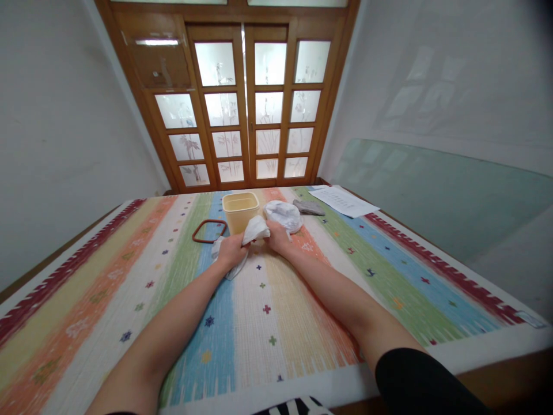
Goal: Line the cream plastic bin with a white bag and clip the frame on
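Both hands grip a thin white plastic bag [256,229] over the striped tablecloth. My left hand [232,251] is closed round one side, and a crumpled part of the bag hangs below it. On the other side, my right hand [277,237] is closed on the bag with bent fingers. Just behind the hands stands an upright cream bin [241,214], its top open and its lower part partly hidden. A reddish-brown rounded frame [194,235] lies left of the bin. Close behind my right hand is a bunched white plastic bundle [284,214].
A folded grey cloth [309,207] lies right of the white bundle. Printed paper sheets [344,200] rest near the table's far right edge. The striped tablecloth [265,323] covers the table. Beyond it are wooden glass-paned doors [247,109], and a pale green panel [432,196] stands along the right wall.
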The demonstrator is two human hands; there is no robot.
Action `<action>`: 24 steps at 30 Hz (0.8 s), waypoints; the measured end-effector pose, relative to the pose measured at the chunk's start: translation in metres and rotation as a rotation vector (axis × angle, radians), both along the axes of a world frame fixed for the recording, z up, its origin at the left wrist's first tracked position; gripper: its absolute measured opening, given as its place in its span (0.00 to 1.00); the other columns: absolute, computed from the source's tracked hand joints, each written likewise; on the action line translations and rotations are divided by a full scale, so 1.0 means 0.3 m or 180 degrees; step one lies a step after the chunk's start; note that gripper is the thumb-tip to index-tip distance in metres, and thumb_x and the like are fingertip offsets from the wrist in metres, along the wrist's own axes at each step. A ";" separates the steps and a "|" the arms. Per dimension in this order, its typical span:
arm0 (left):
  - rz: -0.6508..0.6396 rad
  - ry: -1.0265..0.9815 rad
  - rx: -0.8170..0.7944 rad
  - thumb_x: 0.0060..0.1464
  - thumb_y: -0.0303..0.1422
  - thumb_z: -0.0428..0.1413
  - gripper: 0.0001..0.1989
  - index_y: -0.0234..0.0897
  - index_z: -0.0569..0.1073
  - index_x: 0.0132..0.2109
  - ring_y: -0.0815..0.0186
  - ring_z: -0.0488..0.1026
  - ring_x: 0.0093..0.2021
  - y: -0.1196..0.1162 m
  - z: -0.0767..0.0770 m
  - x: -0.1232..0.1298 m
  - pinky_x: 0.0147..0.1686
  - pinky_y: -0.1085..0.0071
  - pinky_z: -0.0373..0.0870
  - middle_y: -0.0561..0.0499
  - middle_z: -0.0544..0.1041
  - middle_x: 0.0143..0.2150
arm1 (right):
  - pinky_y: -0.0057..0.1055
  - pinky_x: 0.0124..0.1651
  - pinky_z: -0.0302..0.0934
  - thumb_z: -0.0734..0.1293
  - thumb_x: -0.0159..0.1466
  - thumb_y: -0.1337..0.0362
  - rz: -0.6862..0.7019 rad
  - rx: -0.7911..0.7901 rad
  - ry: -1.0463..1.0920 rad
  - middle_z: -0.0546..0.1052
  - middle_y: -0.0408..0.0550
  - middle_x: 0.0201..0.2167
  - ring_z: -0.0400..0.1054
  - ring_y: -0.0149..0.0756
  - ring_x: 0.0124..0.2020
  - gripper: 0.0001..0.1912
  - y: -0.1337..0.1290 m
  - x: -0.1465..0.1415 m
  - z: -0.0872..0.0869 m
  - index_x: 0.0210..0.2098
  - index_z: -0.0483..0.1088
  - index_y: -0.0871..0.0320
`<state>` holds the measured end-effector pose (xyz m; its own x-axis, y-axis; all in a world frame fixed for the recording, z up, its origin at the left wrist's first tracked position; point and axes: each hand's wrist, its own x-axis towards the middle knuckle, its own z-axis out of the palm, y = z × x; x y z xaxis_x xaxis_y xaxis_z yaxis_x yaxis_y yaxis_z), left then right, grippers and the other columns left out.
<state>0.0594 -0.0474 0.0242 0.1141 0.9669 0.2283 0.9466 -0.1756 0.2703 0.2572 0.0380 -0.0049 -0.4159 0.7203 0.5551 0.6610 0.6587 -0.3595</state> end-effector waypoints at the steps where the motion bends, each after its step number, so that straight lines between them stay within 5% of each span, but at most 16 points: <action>1: 0.0007 -0.0004 -0.0014 0.64 0.37 0.53 0.14 0.43 0.79 0.51 0.56 0.78 0.48 0.000 0.000 0.000 0.42 0.68 0.65 0.45 0.83 0.49 | 0.31 0.42 0.59 0.64 0.61 0.71 0.0011 0.0003 0.0004 0.80 0.51 0.41 0.71 0.39 0.39 0.09 0.002 0.000 -0.002 0.40 0.74 0.59; 24: -0.0097 0.0033 0.0109 0.62 0.37 0.54 0.13 0.42 0.80 0.49 0.55 0.80 0.46 0.009 -0.021 -0.002 0.40 0.67 0.66 0.45 0.84 0.48 | 0.30 0.39 0.61 0.67 0.63 0.69 0.0135 -0.0053 0.0034 0.80 0.50 0.39 0.72 0.38 0.38 0.04 0.019 -0.002 -0.035 0.37 0.73 0.58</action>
<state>0.0587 -0.0447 0.0179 0.1460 0.9545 0.2600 0.9434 -0.2135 0.2539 0.2565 0.0437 -0.0154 -0.4404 0.7114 0.5477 0.6287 0.6798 -0.3776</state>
